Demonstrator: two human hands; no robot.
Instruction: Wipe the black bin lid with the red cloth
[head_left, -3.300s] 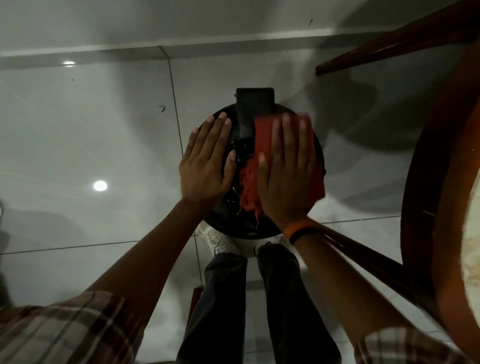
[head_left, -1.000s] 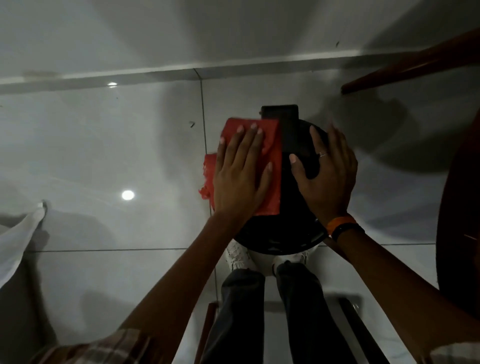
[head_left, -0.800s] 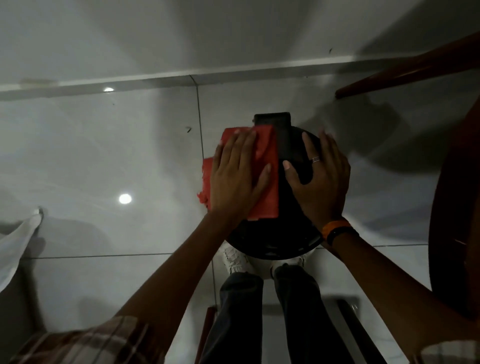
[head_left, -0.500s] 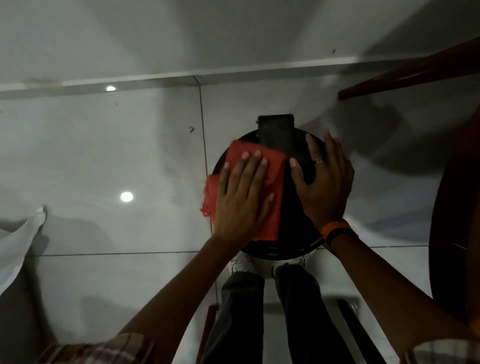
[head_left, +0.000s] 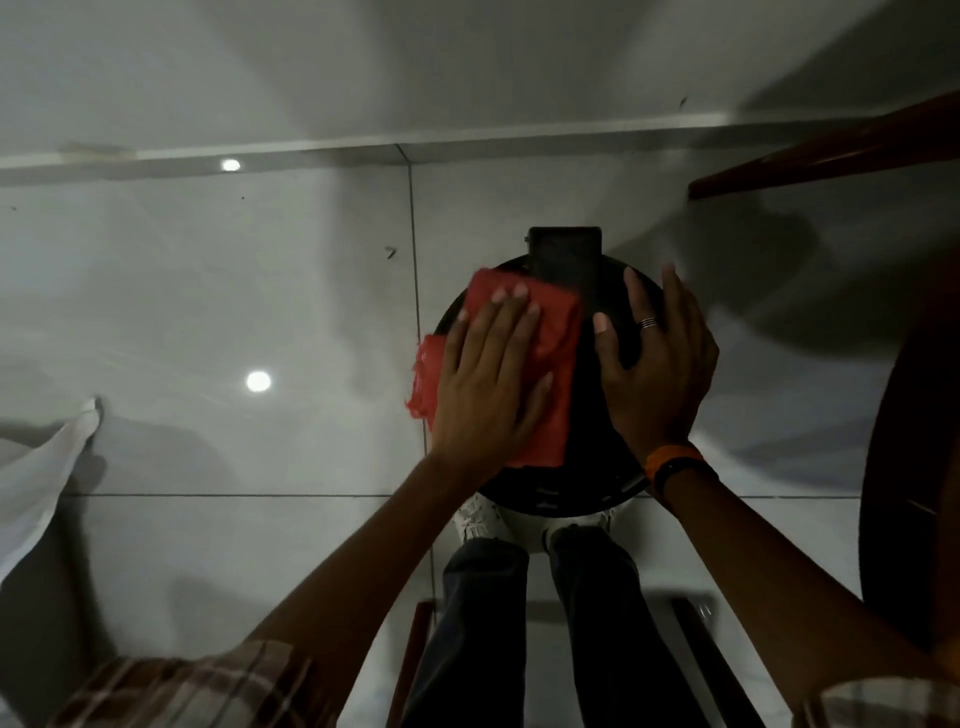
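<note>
Nearest to me, dark trouser legs (head_left: 540, 623) run down the middle, plaid sleeves (head_left: 208, 691) at the bottom corners, and pale shoes (head_left: 475, 519) peek out just under the bin. Moving up, I see the black bin lid (head_left: 587, 483), round, sitting on the pale tiled floor (head_left: 208, 291). The left hand (head_left: 488, 389) lies flat with fingers spread, palm pressing the red cloth (head_left: 553, 364) onto the left half of the lid; a frayed edge of cloth hangs over the lid's left rim. The right hand (head_left: 654, 369) is open too, fingers splayed, resting on the lid's right side beside the cloth, ring on one finger, orange band (head_left: 670, 457) at the wrist. At the lid's far edge sits a dark rectangular tab (head_left: 565, 254). Off right, dark wooden furniture (head_left: 904, 415); off left, white fabric (head_left: 36, 478).
</note>
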